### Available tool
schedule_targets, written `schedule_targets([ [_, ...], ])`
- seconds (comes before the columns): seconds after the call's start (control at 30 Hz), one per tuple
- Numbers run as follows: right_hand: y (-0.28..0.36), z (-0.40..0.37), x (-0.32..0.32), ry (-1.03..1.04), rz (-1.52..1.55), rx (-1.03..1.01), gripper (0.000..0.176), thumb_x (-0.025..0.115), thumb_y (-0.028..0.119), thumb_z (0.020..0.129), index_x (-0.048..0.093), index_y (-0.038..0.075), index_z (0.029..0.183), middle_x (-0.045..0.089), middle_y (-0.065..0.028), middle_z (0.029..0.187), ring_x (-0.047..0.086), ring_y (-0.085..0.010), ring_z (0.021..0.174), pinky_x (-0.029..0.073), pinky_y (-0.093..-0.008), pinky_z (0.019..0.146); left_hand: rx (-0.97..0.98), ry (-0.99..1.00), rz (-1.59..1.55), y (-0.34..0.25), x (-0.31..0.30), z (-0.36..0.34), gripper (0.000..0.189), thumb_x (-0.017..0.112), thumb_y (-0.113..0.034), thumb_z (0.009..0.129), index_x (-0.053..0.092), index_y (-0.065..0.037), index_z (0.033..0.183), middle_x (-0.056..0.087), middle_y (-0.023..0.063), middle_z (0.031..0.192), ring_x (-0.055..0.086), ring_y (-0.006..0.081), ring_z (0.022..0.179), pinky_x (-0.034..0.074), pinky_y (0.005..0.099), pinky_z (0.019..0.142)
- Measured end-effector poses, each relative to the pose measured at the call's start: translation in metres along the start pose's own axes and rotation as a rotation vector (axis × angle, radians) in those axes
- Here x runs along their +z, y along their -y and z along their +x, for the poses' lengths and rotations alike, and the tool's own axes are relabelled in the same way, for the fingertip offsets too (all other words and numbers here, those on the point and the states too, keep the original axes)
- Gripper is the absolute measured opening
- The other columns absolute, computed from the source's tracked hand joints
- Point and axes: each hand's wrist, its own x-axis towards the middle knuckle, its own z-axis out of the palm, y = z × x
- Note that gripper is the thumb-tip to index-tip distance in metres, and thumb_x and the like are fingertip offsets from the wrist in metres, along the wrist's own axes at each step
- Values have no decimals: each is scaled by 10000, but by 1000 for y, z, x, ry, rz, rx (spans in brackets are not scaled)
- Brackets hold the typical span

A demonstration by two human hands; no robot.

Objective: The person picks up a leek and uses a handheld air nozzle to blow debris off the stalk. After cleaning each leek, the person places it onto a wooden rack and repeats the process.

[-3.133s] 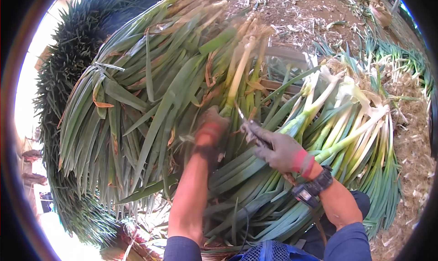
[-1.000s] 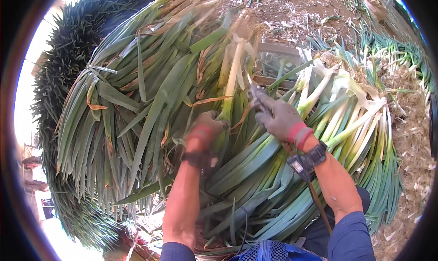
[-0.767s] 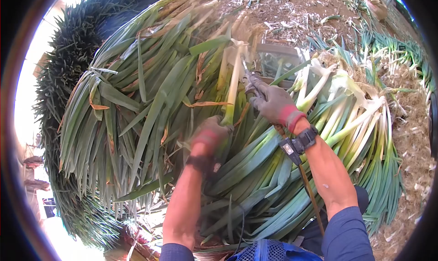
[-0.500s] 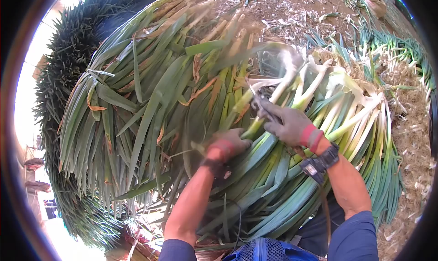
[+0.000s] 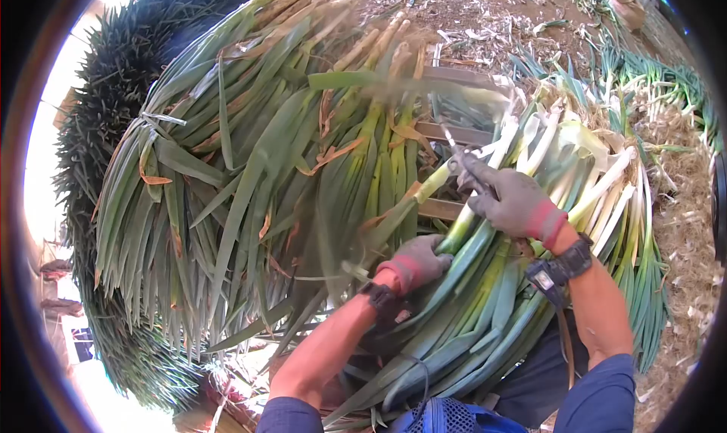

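Note:
Both my hands wear grey gloves with red cuffs. My left hand (image 5: 424, 265) is closed round the green part of a leek stalk (image 5: 459, 232) at the centre. Above it to the right, my right hand (image 5: 515, 198) grips a thin metal tool (image 5: 450, 139), whose tip points up and left; its exact kind is unclear. A leek stem lies against the fingers of this hand. Peeled leeks with white stems (image 5: 602, 213) lie to the right, and long green leaves (image 5: 462, 327) spread below my hands.
A large pile of unpeeled leeks (image 5: 250, 160) with brown-tipped leaves fills the left. Wooden slats (image 5: 462, 135) show behind my hands. Dry peelings (image 5: 685, 281) cover the ground at the right, with more leeks (image 5: 655, 77) at the upper right.
Both hands have moved right, the left one also slightly down. The leaves below them have shifted right, and more of the wooden slats shows.

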Motion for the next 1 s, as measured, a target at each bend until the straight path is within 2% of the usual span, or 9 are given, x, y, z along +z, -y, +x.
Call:
schedule_targets([
  [0.03,-2,5,11,-126,12,-99,692,675,319,948,487,139,1589,723,-299,1135,692,-478,1056,537,-501,957,43,-66,50,-8,-20,-5,468,727,-277,957,697,-5,1337,770,181,1222,731,264,1131,539,369,1012],
  [0.13,10,9,30,-25,172,-231,676,668,310,957,490,142,1587,730,-289,1114,698,-473,1042,538,-515,947,65,-383,152,3,-72,13,437,723,-314,943,742,-49,1290,773,190,1200,741,309,1138,544,396,1028],
  [0.23,40,32,23,84,182,21,661,662,319,970,493,144,1584,732,-277,1130,706,-453,1048,536,-513,957,-20,-677,438,11,-116,43,385,690,-309,945,766,-95,1256,771,172,1201,733,341,1135,560,424,996],
  [0.3,22,54,51,-28,219,-181,648,657,319,972,505,155,1580,739,-265,1120,707,-454,1046,541,-504,955,-89,-758,588,29,-134,71,367,676,-299,943,768,-106,1241,769,167,1198,723,367,1122,564,450,970],
  [0.4,30,75,78,-73,266,-306,635,653,322,973,521,164,1574,747,-250,1121,708,-454,1051,546,-489,951,-58,-804,677,35,-137,85,211,637,-261,947,747,-124,1065,759,166,1097,734,383,1013,575,514,873],
  [0.43,42,80,68,-15,187,-155,631,652,326,974,527,164,1571,744,-250,1149,703,-454,1076,544,-486,955,-40,-825,691,35,-136,87,212,635,-260,947,744,-124,1067,758,164,1101,733,384,1019,575,514,874],
  [0.57,42,89,65,74,213,-79,701,682,290,989,442,161,1634,731,-171,1307,732,-336,1100,536,-384,998,-28,-861,740,27,-138,86,214,621,-257,950,734,-126,1077,756,159,1097,729,382,1036,573,515,873],
  [0.67,33,88,77,-14,205,-204,666,643,317,986,471,165,1611,743,-263,1130,720,-432,1058,549,-481,954,-46,-867,757,28,-136,90,216,617,-259,952,731,-126,1079,756,158,1085,730,377,1025,572,517,867],
  [1.0,33,104,62,-51,270,-117,659,633,313,992,478,115,1601,738,-233,1246,709,-409,1141,538,-460,1015,-123,-856,713,34,-137,97,268,674,-293,933,769,-160,1146,738,143,1116,718,382,1020,561,495,874],
])
